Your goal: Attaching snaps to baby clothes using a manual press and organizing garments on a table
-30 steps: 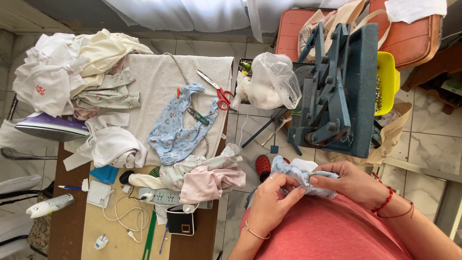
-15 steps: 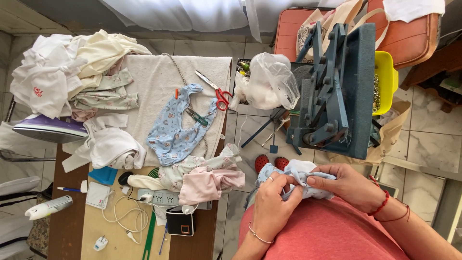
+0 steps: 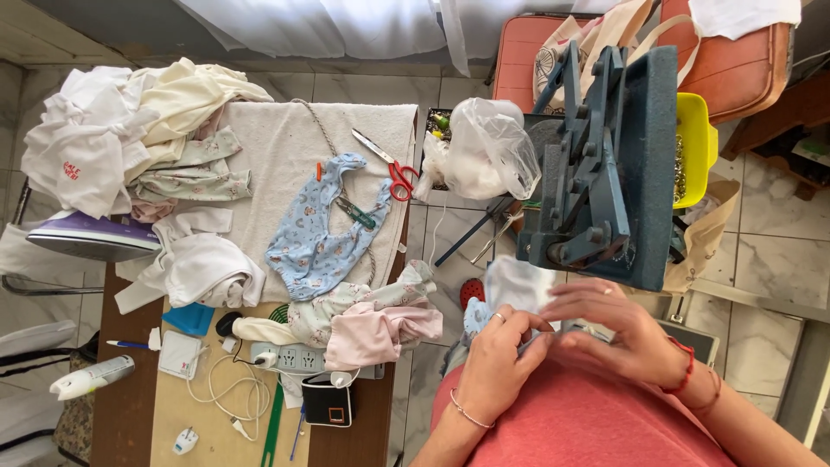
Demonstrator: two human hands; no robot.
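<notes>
While both hands pinch it | pale cloth (image 3: 517, 284) between left grip (image 3: 501, 346) and right grip (image 3: 618, 333)

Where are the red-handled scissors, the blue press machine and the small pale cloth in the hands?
red-handled scissors (image 3: 399, 179), head view, on the red handles.
blue press machine (image 3: 616, 156), head view, on its body.
pale cloth (image 3: 516, 284), head view, on the part above the fingers.

Bright daylight from top, soft shadows, sharp focus

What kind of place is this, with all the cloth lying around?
Probably a small home sewing workshop for baby clothes: a blue press machine, red-handled scissors beside a blue bib, and an iron on the table.
</notes>
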